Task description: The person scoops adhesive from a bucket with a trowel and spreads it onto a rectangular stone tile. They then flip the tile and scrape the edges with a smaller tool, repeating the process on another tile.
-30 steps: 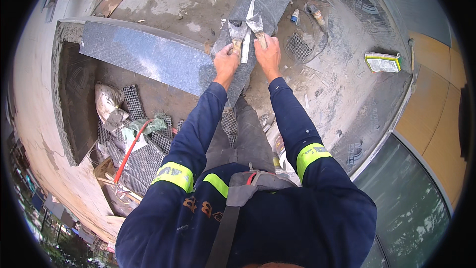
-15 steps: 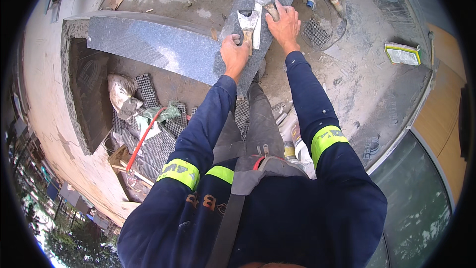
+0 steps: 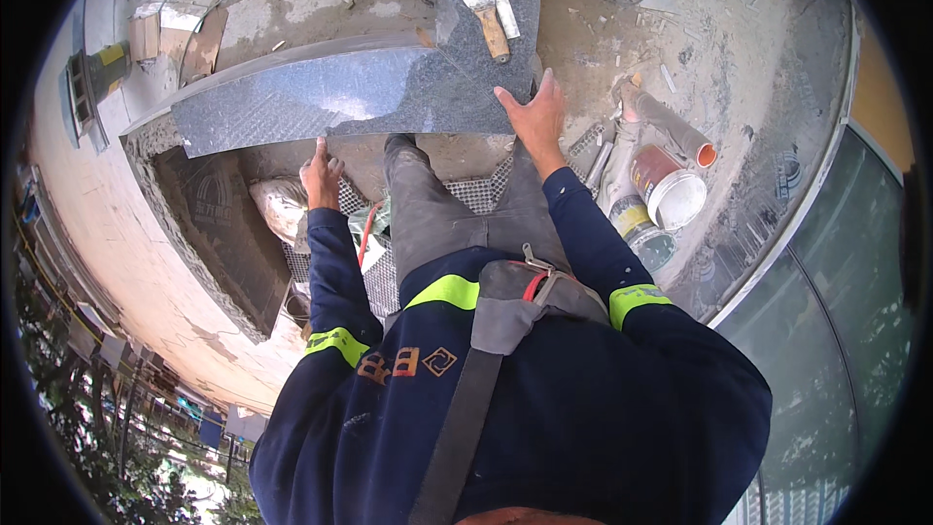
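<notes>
your hands are well apart: the right hand (image 3: 536, 119) is spread, thumb toward the grey stone slab (image 3: 282, 105) and fingers past its corner; the left hand (image 3: 321, 178) has one finger raised at the near edge. whether either presses on the stone, i cannot tell. the step in hand seems to be steadying the slab; the next move calls for even contact from both hands. the slab lies just ahead of them, its long axis left to right, one end reaching beyond your left hand. ahead of your right hand, dark stone (image 3: 455, 34) points away, bearing two scrapers (image 3: 493, 34).
</notes>
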Tool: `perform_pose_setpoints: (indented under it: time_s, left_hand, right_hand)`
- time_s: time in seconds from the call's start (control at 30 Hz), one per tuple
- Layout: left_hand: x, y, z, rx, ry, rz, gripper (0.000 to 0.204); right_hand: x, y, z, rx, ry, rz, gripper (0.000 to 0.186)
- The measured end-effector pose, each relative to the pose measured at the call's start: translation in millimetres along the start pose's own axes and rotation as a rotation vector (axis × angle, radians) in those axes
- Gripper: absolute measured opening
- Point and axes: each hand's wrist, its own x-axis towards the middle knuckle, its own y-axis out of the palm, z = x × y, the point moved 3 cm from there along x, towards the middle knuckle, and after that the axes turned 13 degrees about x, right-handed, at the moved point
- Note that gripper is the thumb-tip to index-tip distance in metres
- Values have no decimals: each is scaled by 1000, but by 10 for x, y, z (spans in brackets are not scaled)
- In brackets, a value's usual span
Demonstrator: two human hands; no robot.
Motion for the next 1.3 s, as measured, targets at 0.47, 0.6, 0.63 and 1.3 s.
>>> perform_pose_setpoints:
  time_s: [0.47, 0.6, 0.63, 1.3]
  left_hand:
    - [738, -37, -785, 143, -238, 234, 75]
    - [777, -71, -792, 177, -286, 225, 79]
    - [781, -48, -798, 185, -290, 228, 80]
    - [520, 351, -737, 274, -262, 187, 70]
  right_hand:
    - [-273, 596, 395, -74, 222, -138, 149]
    - [-270, 647, 428, -37, 224, -151, 147]
    - [-252, 646, 425, -30, 218, -155, 146]
    - [-520, 708, 556, -153, 51, -306, 117]
